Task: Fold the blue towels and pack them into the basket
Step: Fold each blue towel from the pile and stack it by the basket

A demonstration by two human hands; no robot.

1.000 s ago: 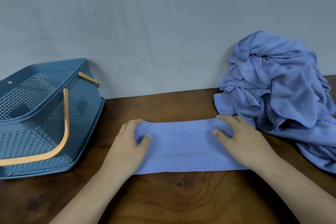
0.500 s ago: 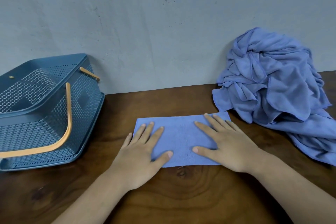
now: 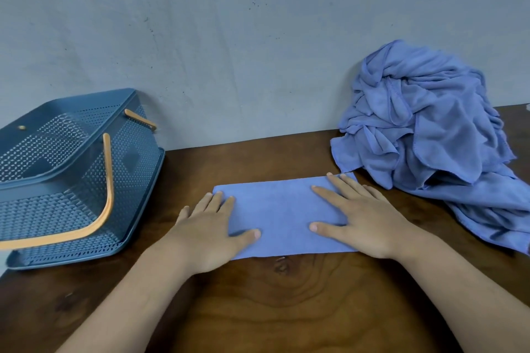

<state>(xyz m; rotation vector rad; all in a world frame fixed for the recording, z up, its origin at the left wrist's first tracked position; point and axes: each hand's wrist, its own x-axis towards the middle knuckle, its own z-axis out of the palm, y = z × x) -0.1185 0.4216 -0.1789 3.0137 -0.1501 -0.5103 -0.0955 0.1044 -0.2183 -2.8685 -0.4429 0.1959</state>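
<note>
Folded towel (image 3: 282,209) flat on the wooden table (image 3: 286,309), left hand (image 3: 209,232) and right hand (image 3: 364,223) pressing its ends, fingers straight and splayed. Soft matte rectangle; crumpled towel pile (image 3: 424,129) far right, perforated plastic basket (image 3: 134,169) left

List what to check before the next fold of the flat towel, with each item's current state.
1. Folded towel lies flat on the table: ok.
2. Left hand presses flat on its left end: ok.
3. Right hand presses flat on its right end: ok.
4. Towel apart from the unfolded pile: cannot tell, its far right corner meets the pile's edge.
5. Basket mouth open, handle down outside it: ok.
</note>
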